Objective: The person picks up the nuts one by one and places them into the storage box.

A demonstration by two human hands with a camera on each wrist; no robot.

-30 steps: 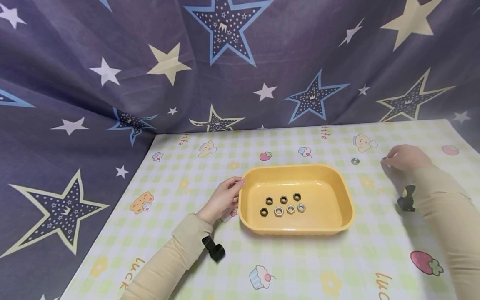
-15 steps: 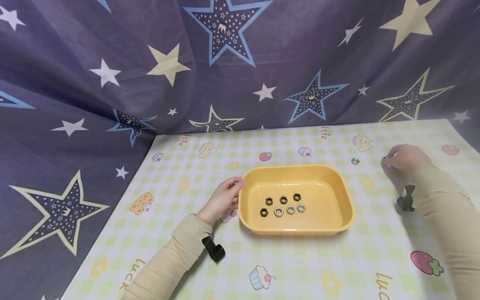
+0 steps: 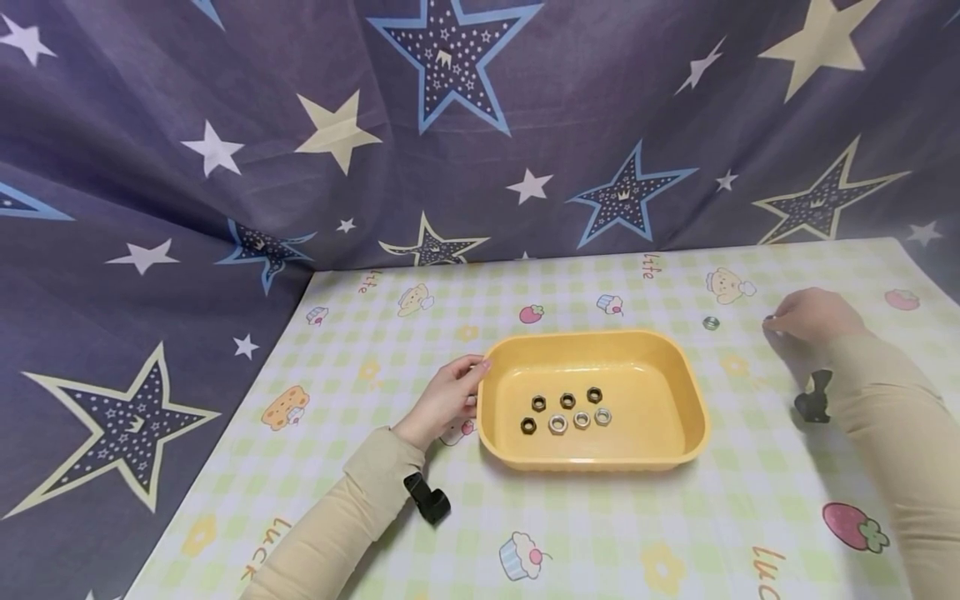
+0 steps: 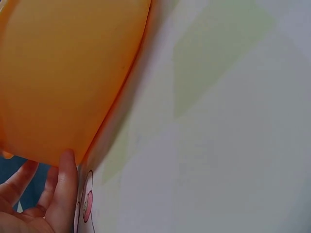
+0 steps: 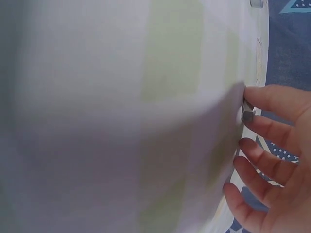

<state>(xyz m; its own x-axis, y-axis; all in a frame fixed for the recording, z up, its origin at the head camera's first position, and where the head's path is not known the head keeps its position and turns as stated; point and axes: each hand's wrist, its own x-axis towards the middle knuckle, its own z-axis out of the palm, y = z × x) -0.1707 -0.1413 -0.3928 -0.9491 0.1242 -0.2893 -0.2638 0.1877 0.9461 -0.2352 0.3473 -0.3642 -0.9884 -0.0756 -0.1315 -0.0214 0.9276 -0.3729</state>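
Note:
My left hand [image 3: 444,398] holds the left end of a yellow plastic tray [image 3: 592,460], one fingertip over its rim. In the left wrist view the fingers [image 4: 67,187] lie relaxed against the tray's outer wall. Inside the tray are several hex nuts, some dark like this dark nut [image 3: 528,426], others bright like this silver nut [image 3: 557,424]. To the right of the tray, my right hand [image 3: 817,315] pinches a small metal nut [image 5: 248,115] between thumb and index finger, right at the tabletop. The other fingers of that hand are spread and loosely bent.
Another silver nut [image 3: 711,322] lies on the checked tablecloth [image 3: 600,525], between the tray and my right hand. A dark curtain [image 3: 480,167] with stars hangs behind the table and down its left side. Black wrist straps [image 3: 427,498] sit on both sleeves.

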